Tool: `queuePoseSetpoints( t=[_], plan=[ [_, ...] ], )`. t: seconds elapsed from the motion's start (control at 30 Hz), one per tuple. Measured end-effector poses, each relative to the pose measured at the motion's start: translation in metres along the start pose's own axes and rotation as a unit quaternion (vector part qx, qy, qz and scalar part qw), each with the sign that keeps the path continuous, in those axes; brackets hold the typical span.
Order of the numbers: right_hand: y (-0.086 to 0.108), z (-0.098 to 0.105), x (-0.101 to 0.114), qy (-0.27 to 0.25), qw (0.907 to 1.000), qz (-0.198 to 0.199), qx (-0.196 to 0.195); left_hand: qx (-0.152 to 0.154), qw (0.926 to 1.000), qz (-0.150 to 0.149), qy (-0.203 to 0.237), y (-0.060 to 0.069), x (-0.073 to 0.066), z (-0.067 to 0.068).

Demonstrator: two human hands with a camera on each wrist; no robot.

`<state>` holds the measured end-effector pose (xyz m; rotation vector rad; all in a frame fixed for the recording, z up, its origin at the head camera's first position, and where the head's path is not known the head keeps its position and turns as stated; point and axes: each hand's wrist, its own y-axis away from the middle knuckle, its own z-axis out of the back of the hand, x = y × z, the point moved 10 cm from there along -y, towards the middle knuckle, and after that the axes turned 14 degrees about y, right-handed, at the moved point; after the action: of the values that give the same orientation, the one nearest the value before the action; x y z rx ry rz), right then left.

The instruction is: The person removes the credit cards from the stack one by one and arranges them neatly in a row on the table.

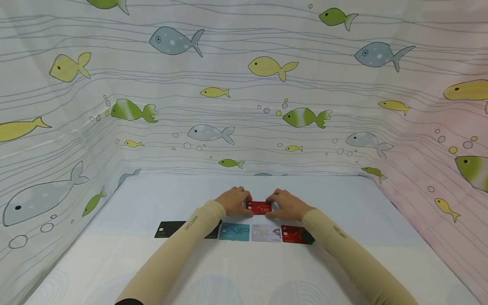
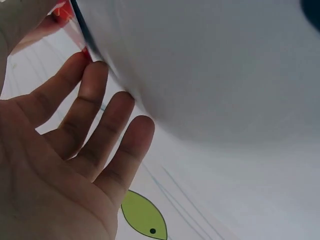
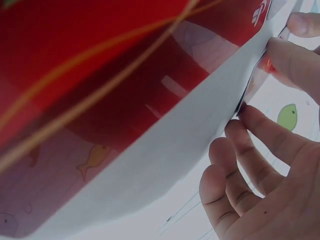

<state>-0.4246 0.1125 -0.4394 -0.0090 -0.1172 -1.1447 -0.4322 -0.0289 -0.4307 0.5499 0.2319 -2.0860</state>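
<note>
A red VIP card (image 1: pixel 259 207) lies at the middle of the white table, its print facing up. My left hand (image 1: pixel 234 201) grips its left end, with the thumb at the near corner and the index finger at the far one. On the opposite end my right hand (image 1: pixel 289 206) holds the card the same way. In the left wrist view the left fingers (image 2: pixel 117 125) bend down to the tabletop beside the card's edge. The right wrist view shows the right fingertips (image 3: pixel 235 125) against the card and table.
Closer to me runs a row of cards: black (image 1: pixel 167 229), partly under the left sleeve, then blue (image 1: pixel 234 232), silver (image 1: pixel 266 233) and another red card (image 1: pixel 291 234), partly covered at the right wrist. A fish-patterned curtain (image 1: pixel 244 110) surrounds the table.
</note>
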Motion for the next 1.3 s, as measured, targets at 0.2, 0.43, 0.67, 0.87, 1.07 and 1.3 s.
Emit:
queuePoseSetpoints(
  t=[0.2,0.43,0.67,0.87,1.07,1.3],
  plan=[
    [0.000,0.002,0.001,-0.007,1.0000,0.000,-0.004,-0.014,0.9998,-0.012,-0.013,0.003,-0.004,0.001],
    [0.001,0.004,0.002,0.001,1.0000,-0.005,-0.007,-0.020,0.9995,-0.017,-0.016,0.005,-0.004,0.001],
    [0.003,0.008,0.003,0.014,0.9997,-0.001,-0.019,-0.027,0.9992,-0.023,-0.019,0.004,-0.002,0.001],
    [0.003,0.009,0.003,0.013,0.9997,-0.004,-0.019,-0.024,0.9989,-0.032,-0.026,0.005,-0.004,0.001],
    [0.004,0.007,0.002,0.009,0.9998,0.006,-0.019,-0.013,0.9989,-0.034,-0.030,0.007,-0.007,0.000],
    [0.009,0.008,-0.003,0.010,0.9997,0.009,-0.021,-0.002,0.9995,-0.032,-0.005,0.007,-0.013,-0.004]
  ],
)
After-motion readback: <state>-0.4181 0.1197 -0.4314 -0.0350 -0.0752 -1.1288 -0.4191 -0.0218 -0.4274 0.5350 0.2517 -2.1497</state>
